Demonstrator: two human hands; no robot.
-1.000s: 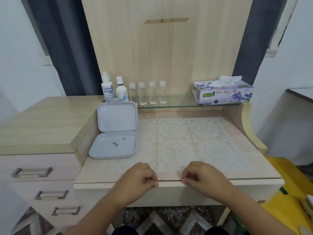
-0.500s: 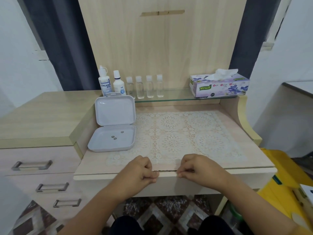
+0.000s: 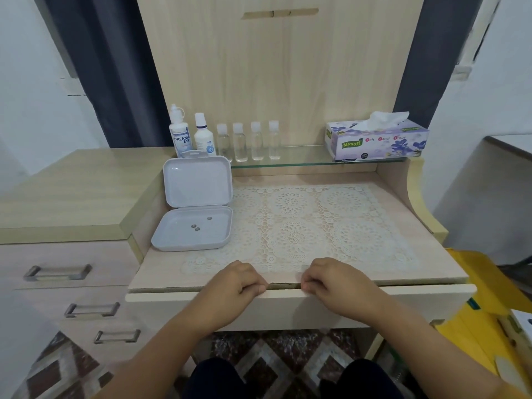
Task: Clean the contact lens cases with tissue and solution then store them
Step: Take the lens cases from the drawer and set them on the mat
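Risk first, judged from the layout: a jolt through the pale wooden dressing table (image 3: pixel 403 272), from either fist pushing on its front edge, likely to shake the open pale grey hinged plastic box (image 3: pixel 195 214), lid propped upright, tray flat with three small dark round bits inside; too small to identify. No contact lens case clearly recognisable; possibly this grey box, cannot tell. Next hazard, a careless reach across the white lace crochet mat (image 3: pixel 302 226), right of the grey box, liable to snag and drag. Behind the grey box, on the narrow glass shelf (image 3: pixel 311 159): purple floral cardboard tissue box (image 3: pixel 377 139) far right, one white tissue poking up; white "Dream Eye" solution bottle (image 3: pixel 179 133) directly behind the lid; shorter white bottle with blue label (image 3: pixel 203 136) just beside; four small clear plastic bottles (image 3: pixel 247 141) in a row, easy to topple when reaching past the raised lid, which partly blocks the two solution bottles. In front of the grey box, at the table's front edge: left hand (image 3: pixel 233 286) and right hand (image 3: pixel 339 283), both fingers curled into loose fists, gripping nothing visible, near each other but apart.
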